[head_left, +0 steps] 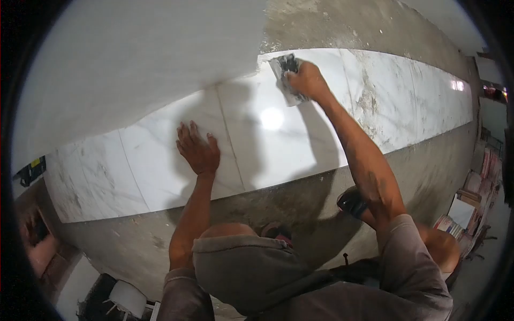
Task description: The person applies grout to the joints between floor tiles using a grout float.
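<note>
My right hand (309,81) grips a flat plastering trowel (295,98) by its dark handle, its metal blade smeared with pale paste. The blade lies against the white marbled tiles (300,144), close to where they meet the smooth pale wall (160,53). Lower and to the left, my left hand (199,152) rests on a tile with its fingers spread and nothing in it. Thin joint lines run between the tiles, and grey smears mark several of them at both ends of the row.
Bare grey cement (300,200) borders the tile row on my side, with my sandalled foot (352,202) on it. Rough cement (342,27) lies beyond. A white bucket (448,227) and stacked boxes (474,182) stand right; a white chair (127,299) is lower left.
</note>
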Motion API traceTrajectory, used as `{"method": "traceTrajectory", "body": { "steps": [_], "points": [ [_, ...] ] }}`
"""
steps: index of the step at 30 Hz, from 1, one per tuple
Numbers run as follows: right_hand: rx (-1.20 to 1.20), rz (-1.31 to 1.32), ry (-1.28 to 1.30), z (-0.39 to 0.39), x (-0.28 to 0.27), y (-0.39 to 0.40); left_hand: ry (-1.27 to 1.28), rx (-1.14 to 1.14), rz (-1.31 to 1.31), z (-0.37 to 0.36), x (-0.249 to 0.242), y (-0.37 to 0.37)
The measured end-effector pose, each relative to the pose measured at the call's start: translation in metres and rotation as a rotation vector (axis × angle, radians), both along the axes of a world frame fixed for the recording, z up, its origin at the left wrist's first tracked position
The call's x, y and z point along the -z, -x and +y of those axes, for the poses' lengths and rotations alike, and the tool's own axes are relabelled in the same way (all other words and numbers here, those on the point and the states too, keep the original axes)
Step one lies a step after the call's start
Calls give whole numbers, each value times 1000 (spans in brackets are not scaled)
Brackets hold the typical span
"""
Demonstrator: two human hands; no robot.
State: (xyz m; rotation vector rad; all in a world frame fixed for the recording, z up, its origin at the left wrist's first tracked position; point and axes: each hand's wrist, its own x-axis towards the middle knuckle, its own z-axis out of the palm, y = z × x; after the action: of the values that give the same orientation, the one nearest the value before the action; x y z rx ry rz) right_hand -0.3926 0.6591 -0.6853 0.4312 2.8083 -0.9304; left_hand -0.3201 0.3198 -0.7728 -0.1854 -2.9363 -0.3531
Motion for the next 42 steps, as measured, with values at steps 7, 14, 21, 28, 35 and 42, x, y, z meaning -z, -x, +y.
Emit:
{"method": "traceTrajectory", "body": {
  "steps": [7,14,21,28,35,42],
  "points": [
    [220,-34,206,3,75,17,-4,-1,-10,3,-2,1],
    [296,24,411,-15,64,11,2,-5,-17,3,-2,1],
    [279,142,279,-26,72,24,-19,4,24,1,1,2],
    [289,57,219,-25,69,22,1,-4,-11,4,-2,1],
    [293,7,404,-17,55,16,0,-6,-3,6,-1,-1],
    [625,45,736,38,60,20,-22,-20,-32,3,-1,2]
  ]
}}
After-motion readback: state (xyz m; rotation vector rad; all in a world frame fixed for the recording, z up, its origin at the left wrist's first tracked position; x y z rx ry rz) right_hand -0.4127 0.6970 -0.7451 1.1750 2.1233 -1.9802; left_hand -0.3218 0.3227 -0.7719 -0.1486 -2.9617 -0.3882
